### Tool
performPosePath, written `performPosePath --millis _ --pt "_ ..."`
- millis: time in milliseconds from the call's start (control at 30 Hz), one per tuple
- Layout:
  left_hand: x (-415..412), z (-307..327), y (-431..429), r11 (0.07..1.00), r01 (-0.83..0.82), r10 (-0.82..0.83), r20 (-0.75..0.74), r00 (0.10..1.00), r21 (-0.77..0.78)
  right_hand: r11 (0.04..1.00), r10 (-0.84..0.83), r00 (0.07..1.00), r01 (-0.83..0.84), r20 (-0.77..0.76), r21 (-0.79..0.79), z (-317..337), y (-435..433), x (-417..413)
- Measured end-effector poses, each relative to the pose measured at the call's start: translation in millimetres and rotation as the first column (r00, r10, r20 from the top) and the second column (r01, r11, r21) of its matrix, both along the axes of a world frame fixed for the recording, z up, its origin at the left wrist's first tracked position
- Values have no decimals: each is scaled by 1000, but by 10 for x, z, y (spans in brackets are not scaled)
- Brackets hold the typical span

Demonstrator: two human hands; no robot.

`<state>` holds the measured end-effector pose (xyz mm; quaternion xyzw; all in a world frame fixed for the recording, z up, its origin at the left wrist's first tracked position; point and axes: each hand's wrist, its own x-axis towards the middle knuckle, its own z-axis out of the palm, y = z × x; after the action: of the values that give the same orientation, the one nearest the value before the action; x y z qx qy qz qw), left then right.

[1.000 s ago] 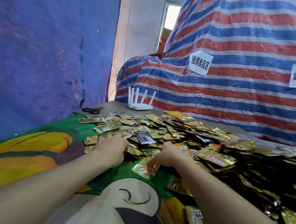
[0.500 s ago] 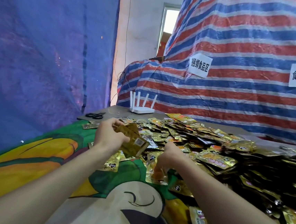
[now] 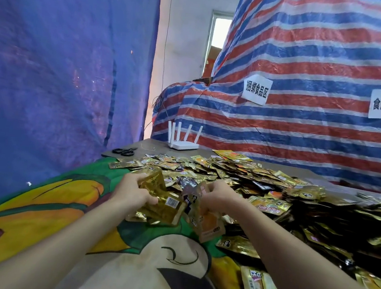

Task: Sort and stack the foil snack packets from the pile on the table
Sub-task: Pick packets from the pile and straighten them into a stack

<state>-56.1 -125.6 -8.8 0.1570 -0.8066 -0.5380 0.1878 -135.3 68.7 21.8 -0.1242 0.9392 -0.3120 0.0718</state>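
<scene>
A wide pile of gold foil snack packets (image 3: 263, 179) covers the table's middle and right. My left hand (image 3: 133, 191) grips a thick bunch of gold packets (image 3: 163, 202), lifted just above the cloth. Close to its right, my right hand (image 3: 219, 197) holds a few packets (image 3: 205, 218), one with an orange patch, hanging down from the fingers. The two handfuls nearly touch at the near edge of the pile.
A colourful cartoon-printed cloth (image 3: 38, 211) covers the near table. Black scissors (image 3: 125, 151) and a white router (image 3: 182, 143) sit at the far left end. A blue tarp (image 3: 53, 61) hangs left; a striped tarp (image 3: 303, 120) with paper signs rises behind.
Both hands rose off the pile. The left hand gathered a bunch of gold packets and lifted it; the right hand picked up packets and brought them toward the left bunch.
</scene>
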Motion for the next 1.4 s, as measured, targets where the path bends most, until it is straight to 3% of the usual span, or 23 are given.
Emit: performPosePath --millis 133,233,300,400,533,900,1000,1100,1200,1267,1333,1400 --pt "100 43 -110 936 70 -42 89 995 -344 986 105 994 -101 -29 130 -28 -71 59" --pt "181 35 -111 791 153 6 259 966 -592 967 113 988 -85 -103 239 -64 -145 80" --pt "220 51 -60 728 153 75 299 951 -668 953 132 977 -79 -168 292 -98 -203 87" --pt "243 127 34 552 188 194 344 918 -812 903 211 957 -113 -198 416 -115 -245 134" --pt "243 262 72 447 318 234 452 861 -836 851 316 918 -163 -239 500 -82 -276 146" --pt "241 231 116 498 442 197 594 780 -746 866 284 930 -146 -232 478 -191 -224 181" --pt "180 69 156 541 360 235 548 803 -760 948 250 941 -189 -230 256 -145 -93 259" --pt "181 -45 138 649 219 219 454 863 -729 957 131 963 -186 -237 -225 -123 127 401" --pt "150 -37 99 793 79 148 316 937 -604 795 -23 993 -52 -116 -604 -171 363 536" --pt "120 40 146 912 8 85 207 975 -410 595 -28 998 57 50 -801 -253 472 587" --pt "93 134 258 998 56 -54 146 988 -9 372 69 977 164 204 -913 -296 533 651" --pt "86 214 406 926 158 -195 76 978 344 250 196 944 213 265 -944 -297 570 688"
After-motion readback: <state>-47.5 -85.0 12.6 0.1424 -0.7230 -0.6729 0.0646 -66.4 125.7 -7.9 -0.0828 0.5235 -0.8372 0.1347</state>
